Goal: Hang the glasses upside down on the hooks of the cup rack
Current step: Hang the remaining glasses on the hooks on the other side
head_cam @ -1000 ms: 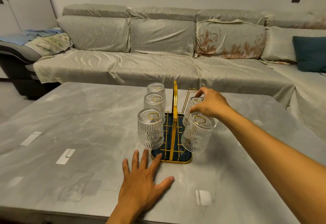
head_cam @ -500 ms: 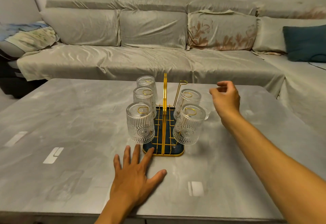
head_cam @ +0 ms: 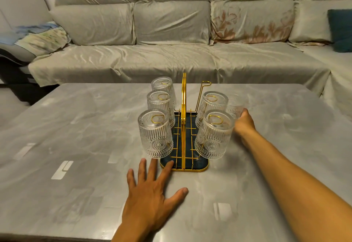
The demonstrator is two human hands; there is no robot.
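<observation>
Left hand flat, fingers spread, on table near rack. Right hand grasps sixth glass right of rack.

Soft, even indoor light, moderately bright and slightly warm, fills the room. The glossy grey marble-look surface carries pale rectangular reflections, so the light seems to come from overhead. Shadows are faint and diffuse beneath the left hand. Small highlights glint on the ribbed clear glasses. Focus is sharp at centre; the wide lens bows the beige covered sofa toward the edges.
</observation>
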